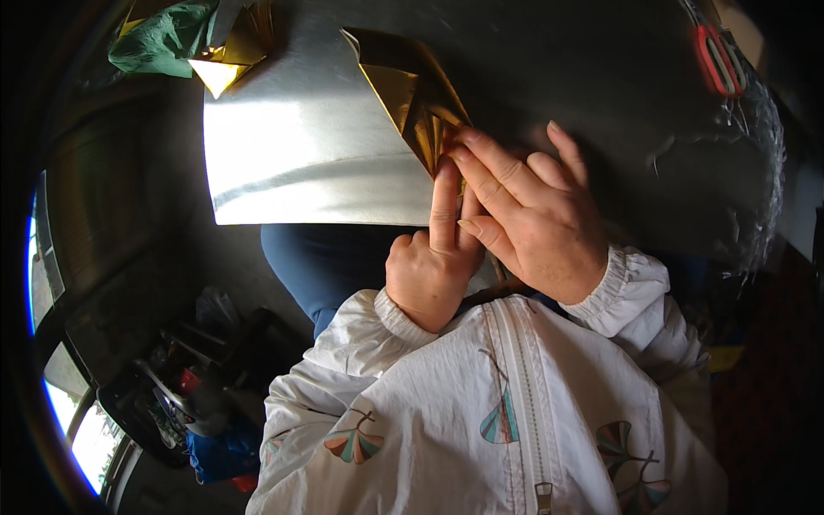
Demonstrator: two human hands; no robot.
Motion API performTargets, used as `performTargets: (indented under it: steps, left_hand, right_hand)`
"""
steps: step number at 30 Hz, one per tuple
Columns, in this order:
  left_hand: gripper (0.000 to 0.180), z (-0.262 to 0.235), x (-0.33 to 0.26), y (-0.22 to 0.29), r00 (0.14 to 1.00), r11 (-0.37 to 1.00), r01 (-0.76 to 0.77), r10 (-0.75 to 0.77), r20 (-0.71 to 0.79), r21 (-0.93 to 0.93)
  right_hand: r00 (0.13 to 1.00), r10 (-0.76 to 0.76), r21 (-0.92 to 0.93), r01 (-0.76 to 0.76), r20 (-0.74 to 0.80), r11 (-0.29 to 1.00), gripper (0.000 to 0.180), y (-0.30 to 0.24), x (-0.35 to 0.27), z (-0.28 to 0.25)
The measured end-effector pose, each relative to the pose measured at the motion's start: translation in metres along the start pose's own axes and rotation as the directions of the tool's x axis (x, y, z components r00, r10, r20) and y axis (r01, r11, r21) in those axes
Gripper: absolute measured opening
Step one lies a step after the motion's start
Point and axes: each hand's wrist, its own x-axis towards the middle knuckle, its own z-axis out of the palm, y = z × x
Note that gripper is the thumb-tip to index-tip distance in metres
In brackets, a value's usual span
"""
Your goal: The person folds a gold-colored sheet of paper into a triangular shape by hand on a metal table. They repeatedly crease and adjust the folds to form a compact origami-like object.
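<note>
A folded piece of shiny gold paper (410, 81) lies slanted on the metal tabletop, its narrow end pointing toward me. My left hand (433, 273) has that narrow end at its fingertips: the index finger stretches up onto it, other fingers are curled, and the grip underneath is partly hidden. From the right, my right hand (542, 219) reaches over with index and middle fingertips resting on the paper's near end. Its little finger sticks out and its thumb lies across the left fingers.
Another folded gold piece (245, 43) sits at the far left beside a crumpled green plastic bag (163, 41). Red-handled scissors (719, 60) lie at the far right, near clear plastic film (764, 180). The shiny table edge (322, 221) is above my knees; bags and a dark crate stand low left.
</note>
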Motion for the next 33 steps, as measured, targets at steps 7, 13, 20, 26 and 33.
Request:
performTargets:
  steps: [7,13,20,26,33]
  left_hand:
    - [0.052,-0.002,0.002,-0.004,0.998,0.994,-0.059,0.059,0.006,0.088]
    - [0.057,-0.003,0.001,-0.005,0.998,0.994,-0.060,0.057,0.038,0.088]
    - [0.058,0.000,0.002,-0.003,0.998,0.992,-0.065,0.066,-0.002,0.111]
    - [0.081,-0.008,0.002,-0.001,0.994,0.991,-0.056,0.045,0.096,0.120]
    - [0.076,-0.023,-0.013,0.004,0.995,1.000,0.001,-0.002,0.097,0.007]
  right_hand:
    - [0.975,-0.181,-0.040,0.188,0.127,0.981,0.046,0.029,0.027,0.001]
    - [0.944,-0.297,-0.070,0.309,0.144,0.949,0.045,0.041,0.042,-0.001]
    - [0.946,-0.288,-0.106,0.304,0.149,0.947,0.039,0.047,0.047,-0.002]
    - [0.968,-0.218,-0.207,0.241,0.126,0.948,0.041,0.047,0.053,0.012]
    - [0.981,-0.180,-0.263,0.192,0.068,0.945,0.034,0.042,0.050,0.019]
